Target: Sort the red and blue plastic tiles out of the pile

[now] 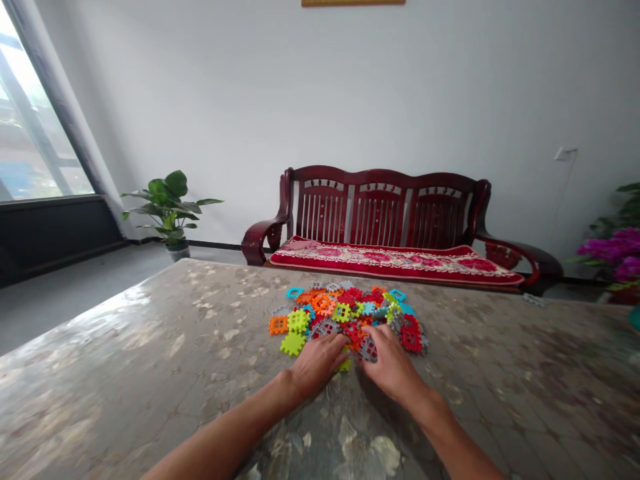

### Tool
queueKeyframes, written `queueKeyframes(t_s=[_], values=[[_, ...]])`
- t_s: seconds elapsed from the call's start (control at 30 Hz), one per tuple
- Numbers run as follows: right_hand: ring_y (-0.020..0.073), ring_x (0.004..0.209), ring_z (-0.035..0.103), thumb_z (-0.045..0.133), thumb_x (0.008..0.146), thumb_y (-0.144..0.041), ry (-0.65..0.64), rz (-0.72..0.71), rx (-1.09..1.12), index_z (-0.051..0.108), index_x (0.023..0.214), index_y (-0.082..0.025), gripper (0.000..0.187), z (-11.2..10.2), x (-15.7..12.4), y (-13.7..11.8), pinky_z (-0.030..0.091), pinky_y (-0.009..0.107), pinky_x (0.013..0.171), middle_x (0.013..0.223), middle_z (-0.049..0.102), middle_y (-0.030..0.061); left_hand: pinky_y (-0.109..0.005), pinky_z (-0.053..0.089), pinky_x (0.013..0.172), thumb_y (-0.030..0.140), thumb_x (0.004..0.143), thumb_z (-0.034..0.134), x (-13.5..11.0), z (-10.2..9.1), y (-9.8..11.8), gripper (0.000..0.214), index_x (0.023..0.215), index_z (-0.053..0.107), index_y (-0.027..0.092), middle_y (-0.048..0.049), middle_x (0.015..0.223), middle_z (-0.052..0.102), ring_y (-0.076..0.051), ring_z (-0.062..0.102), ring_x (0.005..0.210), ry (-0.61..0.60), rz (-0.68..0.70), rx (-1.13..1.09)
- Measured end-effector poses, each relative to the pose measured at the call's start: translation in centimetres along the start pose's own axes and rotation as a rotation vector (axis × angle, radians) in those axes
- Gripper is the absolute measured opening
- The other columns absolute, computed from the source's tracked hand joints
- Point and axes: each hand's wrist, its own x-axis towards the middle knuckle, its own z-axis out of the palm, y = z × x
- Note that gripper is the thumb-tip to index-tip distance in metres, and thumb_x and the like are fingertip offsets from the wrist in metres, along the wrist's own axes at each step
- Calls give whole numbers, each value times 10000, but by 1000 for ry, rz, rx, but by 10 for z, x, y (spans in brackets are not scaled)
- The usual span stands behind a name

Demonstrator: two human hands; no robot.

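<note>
A heap of interlocking plastic building tiles with notched edges, in orange, lime, red, grey and blue, lies on the table (210, 373). My left hand (320, 361) is at the heap's near edge, fingers curled down; what is under the fingertips is hidden. A lime tile (344, 365) peeks out beside them. My right hand (395, 365) pinches a grey window tile (369, 349) between thumb and fingers. To its right is a red lattice tile (411, 335). Left of my left hand lie a solid lime tile (293, 344) and an orange window tile (279, 325).
Behind the table stands a dark red wooden bench (377, 207) with a red patterned cushion (400, 260). A potted plant (173, 207) is at the left by the window, and purple flowers (615, 253) are at the right. One grey piece (535, 300) lies apart near the far right edge.
</note>
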Motion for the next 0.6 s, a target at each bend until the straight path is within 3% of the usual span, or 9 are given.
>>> queueKeyframes(t_s=[0.1, 0.23, 0.43, 0.6], values=[[257, 1222, 456, 542, 705, -88, -2, -41, -73, 515, 1322, -195, 627, 4, 13, 7, 338, 359, 1069, 1280, 552, 101, -334, 452, 931, 367, 895, 560, 4, -2, 5, 364, 1239, 513, 257, -54, 1168, 609, -221, 556, 1092, -38, 22, 53], [278, 1209, 458, 563, 707, -103, -52, -23, -148, 491, 1353, -162, 653, 7, 16, 11, 329, 373, 1069, 1253, 566, 118, -374, 441, 951, 348, 819, 675, 7, -8, 10, 395, 1181, 554, 245, -58, 1132, 614, -251, 548, 1086, -94, 20, 118], [248, 1088, 528, 611, 665, -118, -89, 51, -162, 607, 1110, -192, 451, 0, 19, 7, 404, 309, 929, 1093, 548, 96, -379, 478, 891, 358, 720, 782, 19, -19, 18, 406, 1049, 602, 201, -89, 1130, 601, -284, 564, 1075, -193, -73, 211], [216, 962, 606, 586, 704, -112, -186, 110, -153, 620, 943, -199, 256, 0, 20, 9, 414, 278, 785, 1029, 611, 71, -405, 458, 931, 348, 694, 808, 28, -23, 25, 465, 1059, 595, 155, -138, 1146, 614, -311, 560, 1106, -252, -75, 252]])
